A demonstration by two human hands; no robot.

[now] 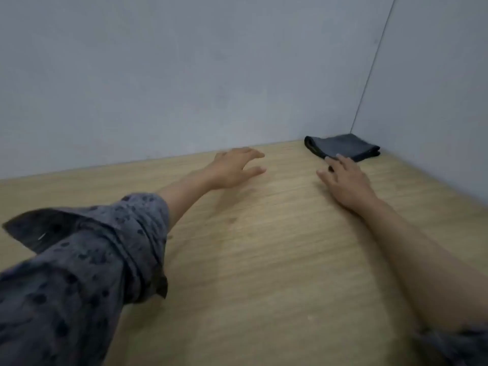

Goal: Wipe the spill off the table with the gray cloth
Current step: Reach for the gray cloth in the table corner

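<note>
A folded dark gray cloth (343, 147) lies on the wooden table (264, 247) in the far right corner, against the walls. My right hand (343, 180) is stretched toward it with fingers spread, and its fingertips touch the cloth's near edge without gripping it. My left hand (235, 167) hovers flat and open over the table near the back wall, left of the cloth, holding nothing. A faint darker smudge (232, 220) shows on the wood near the middle; I cannot tell whether it is the spill.
Gray-blue walls (184, 75) close the table at the back and on the right, meeting in the corner behind the cloth. A dotted gray sleeve (79, 273) covers my left forearm at the lower left.
</note>
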